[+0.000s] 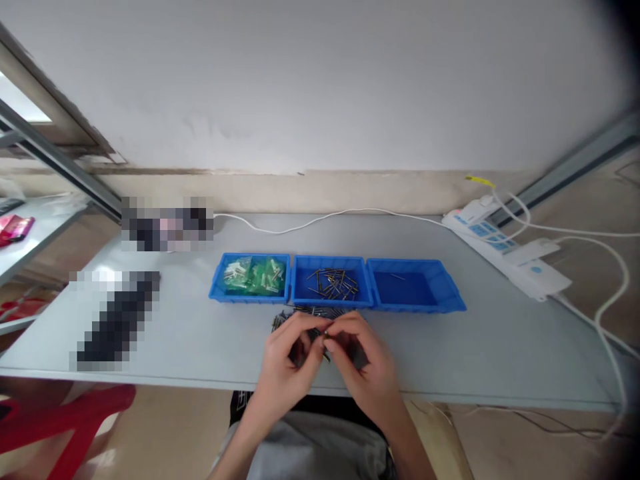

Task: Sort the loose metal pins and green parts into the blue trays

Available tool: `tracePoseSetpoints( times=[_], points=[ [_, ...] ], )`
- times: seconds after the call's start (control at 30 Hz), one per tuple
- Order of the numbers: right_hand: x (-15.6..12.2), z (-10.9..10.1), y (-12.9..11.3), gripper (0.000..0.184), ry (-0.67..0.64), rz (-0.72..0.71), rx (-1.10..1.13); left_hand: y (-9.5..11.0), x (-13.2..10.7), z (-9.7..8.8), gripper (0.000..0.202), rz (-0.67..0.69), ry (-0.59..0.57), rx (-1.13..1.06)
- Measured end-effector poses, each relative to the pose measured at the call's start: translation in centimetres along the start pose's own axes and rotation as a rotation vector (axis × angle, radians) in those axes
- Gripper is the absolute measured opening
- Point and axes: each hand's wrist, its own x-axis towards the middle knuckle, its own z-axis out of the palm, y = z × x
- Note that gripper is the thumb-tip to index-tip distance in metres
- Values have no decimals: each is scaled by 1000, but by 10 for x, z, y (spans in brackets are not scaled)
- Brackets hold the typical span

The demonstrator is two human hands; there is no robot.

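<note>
My left hand [289, 360] and my right hand [361, 363] meet over the near edge of a grey table [475, 347]. Both are pinched together around small dark metal pins [324, 340] held between the fingertips. A loose pile of the same pins [310, 312] lies on the table just beyond my fingers. Behind it stand three blue trays in a row: the left tray [216, 283] holds green and silver parts in a bag, the middle tray [301, 283] holds several dark pins, and the right tray [440, 293] holds one or two pins.
A white power strip [505, 257] with plugs and white cables lies at the table's right rear. Blurred-out items sit at the left of the table. A red stool [65, 420] stands at lower left. A white wall rises behind.
</note>
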Motion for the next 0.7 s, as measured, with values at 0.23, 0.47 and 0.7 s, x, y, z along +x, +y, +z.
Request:
tracePoseSetpoints(
  times=[0.23, 0.47, 0.7],
  points=[
    [-6, 0, 6, 11, 67, 20, 48, -3, -1, 1, 18, 6, 23, 5],
    [-5, -1, 2, 16, 66, 4, 10, -7, -1, 3, 17, 26, 21, 24],
    [-8, -1, 2, 16, 66, 33, 10, -6, 1, 3, 13, 42, 33, 29]
  ],
)
